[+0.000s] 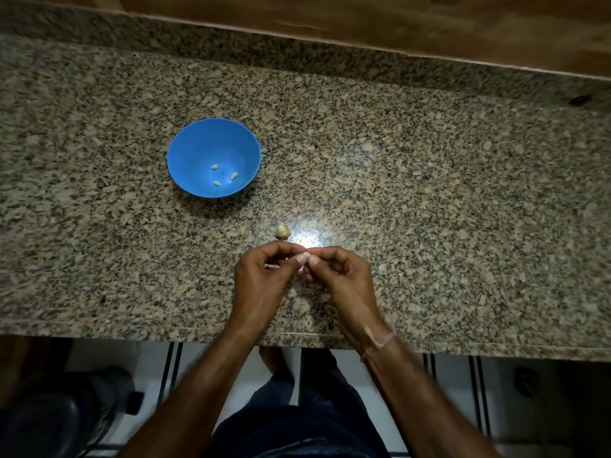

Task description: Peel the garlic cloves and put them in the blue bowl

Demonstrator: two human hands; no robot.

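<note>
Head view: a garlic clove [306, 257] is pinched between the fingertips of my left hand [261, 280] and right hand [345, 280], which meet above the table [429, 193] near its front edge. Just behind them lies the garlic bulb [282, 232]. Further back and to the left, the blue bowl [198, 143] holds three peeled cloves [214, 166].

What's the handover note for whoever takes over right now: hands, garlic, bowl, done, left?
Left hand and right hand: both pinch one garlic clove between their fingers, above the counter near its front edge.
Blue bowl: on the counter, beyond the hands and to their left, with three peeled cloves inside.
Unpeeled garlic piece: on the counter just beyond the hands.
Done: three cloves in the bowl.
Left: finish peeling the held clove, put it in the bowl, then the piece on the counter.
</note>
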